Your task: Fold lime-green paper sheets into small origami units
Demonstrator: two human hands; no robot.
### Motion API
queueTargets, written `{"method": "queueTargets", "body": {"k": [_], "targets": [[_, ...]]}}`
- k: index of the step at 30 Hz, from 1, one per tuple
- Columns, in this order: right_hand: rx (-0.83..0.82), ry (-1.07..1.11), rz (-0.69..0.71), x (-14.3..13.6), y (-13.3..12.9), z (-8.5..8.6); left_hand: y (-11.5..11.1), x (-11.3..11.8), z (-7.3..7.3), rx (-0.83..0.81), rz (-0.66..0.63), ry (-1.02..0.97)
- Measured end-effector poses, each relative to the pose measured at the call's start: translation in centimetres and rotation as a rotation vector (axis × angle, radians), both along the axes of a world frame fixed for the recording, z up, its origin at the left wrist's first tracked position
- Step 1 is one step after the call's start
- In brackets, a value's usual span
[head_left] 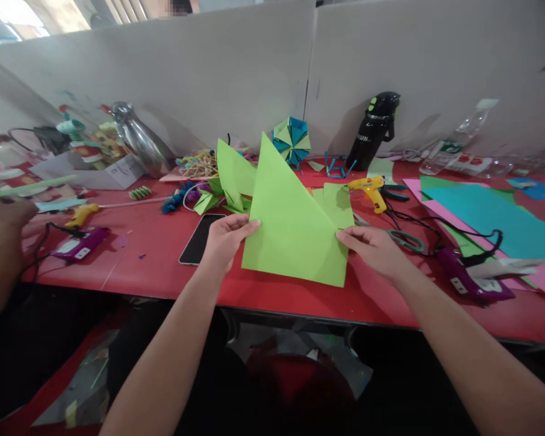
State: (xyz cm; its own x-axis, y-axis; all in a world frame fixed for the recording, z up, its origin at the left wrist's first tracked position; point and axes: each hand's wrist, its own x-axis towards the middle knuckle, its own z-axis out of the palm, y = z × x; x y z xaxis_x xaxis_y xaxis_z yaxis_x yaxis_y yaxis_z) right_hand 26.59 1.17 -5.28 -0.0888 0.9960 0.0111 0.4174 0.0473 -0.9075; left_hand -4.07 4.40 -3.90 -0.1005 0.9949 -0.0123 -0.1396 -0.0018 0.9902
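Observation:
Between both hands I hold up a light green sheet of paper [295, 236], cut or folded to a slanted top with a tall point at the left. My left hand [229, 239] pinches its left edge between thumb and fingers. At the right edge, my right hand [367, 245] pinches the same sheet. Behind it stand more light green paper pieces [234, 172], partly hidden. A phone [201, 240] with a dark screen lies beside my left hand. Scissors [406, 240] rest just beyond my right hand.
On the red table [149, 260], a yellow glue gun [371, 191] lies behind my right hand. Coloured paper sheets [495, 212] and a purple box with a cord [470, 278] are at right. A black bottle [373, 133] stands behind. A co-worker's arm [2, 254] reaches in at left.

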Motion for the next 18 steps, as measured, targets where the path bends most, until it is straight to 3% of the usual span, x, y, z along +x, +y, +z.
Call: {"method": "queueTargets", "body": {"k": [5, 10, 14, 18], "targets": [[0.084, 0.069, -0.195, 0.7, 0.4, -0.6, -0.3, 0.4, 0.0, -0.092, -0.173, 0.042], [0.137, 0.109, -0.306, 1.4, 0.6, -0.6, -0.9, 0.2, 0.8, -0.147, -0.421, 0.301], [0.143, -0.014, -0.223, 2.0, 0.3, 0.0, -2.2, -0.2, 1.9, -0.267, -0.817, 0.557], [0.103, -0.15, -0.032, 2.3, -0.5, 0.9, -4.1, -0.3, 3.6, -0.406, -1.135, 0.567]]}}
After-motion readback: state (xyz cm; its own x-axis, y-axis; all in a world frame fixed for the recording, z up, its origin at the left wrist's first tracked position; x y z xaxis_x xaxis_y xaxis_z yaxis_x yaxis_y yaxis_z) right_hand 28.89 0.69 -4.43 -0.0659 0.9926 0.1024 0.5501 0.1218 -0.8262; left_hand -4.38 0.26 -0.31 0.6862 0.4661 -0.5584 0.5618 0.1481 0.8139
